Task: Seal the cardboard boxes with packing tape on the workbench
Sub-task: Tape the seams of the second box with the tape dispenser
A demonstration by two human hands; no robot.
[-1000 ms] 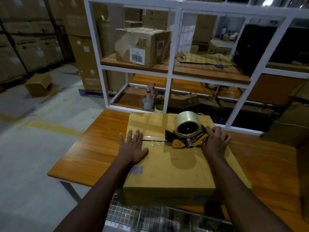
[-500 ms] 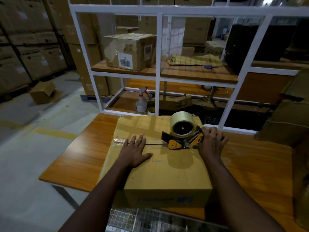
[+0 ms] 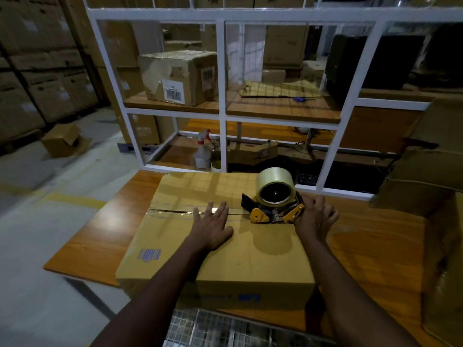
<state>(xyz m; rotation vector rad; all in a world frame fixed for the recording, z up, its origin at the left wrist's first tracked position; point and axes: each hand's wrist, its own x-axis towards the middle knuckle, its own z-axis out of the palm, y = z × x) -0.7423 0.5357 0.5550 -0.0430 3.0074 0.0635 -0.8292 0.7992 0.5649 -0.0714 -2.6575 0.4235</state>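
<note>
- Head view: cardboard box (image 3: 225, 249) sits on the table (image 3: 100, 236), its near face close to the table's front edge. I can see clear tape (image 3: 170, 213) over the left part of the top seam.
- left hand (image 3: 213, 229) lies flat on the seam with fingers straight. right hand (image 3: 314, 219) is wrapped round the back of the tape dispenser (image 3: 274, 201), which stands on the box top.
- white rack frame (image 3: 223, 96) stands right behind the box, with a spray bottle (image 3: 203, 152) on its low shelf.
- wood shows left of the box, and cartons (image 3: 426, 179) crowd the right side.
</note>
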